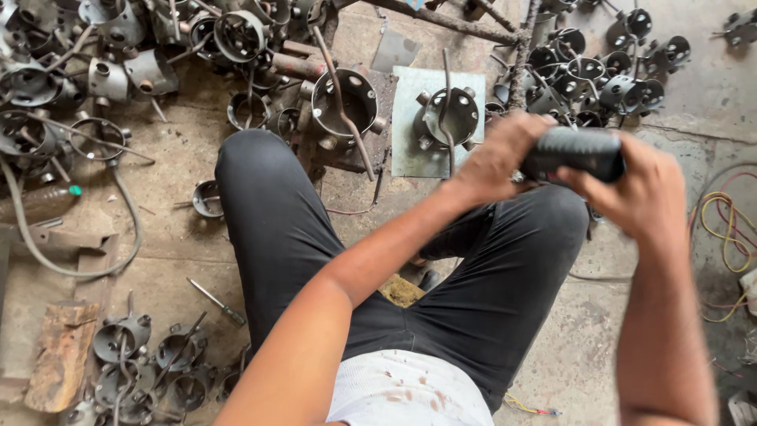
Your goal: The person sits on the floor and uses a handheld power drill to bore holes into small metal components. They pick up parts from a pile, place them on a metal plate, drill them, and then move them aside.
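— Black cylindrical tool handle [574,152] sits above my right knee; my left hand [498,158] and right hand [643,193] each wrap one end.
— Keep both wraps firm, I'd say, clear of the round metal box [446,118] on the floor.

Both hands grip a black tool handle [573,152]: left hand [497,160], right hand [635,189]. Round metal boxes [587,79] litter the floor [173,237].

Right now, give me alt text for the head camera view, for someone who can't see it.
A seated person in black trousers holds a black cylindrical tool in both hands, left hand and right hand wrapped round it. Round metal junction boxes and bent rods litter the concrete floor.
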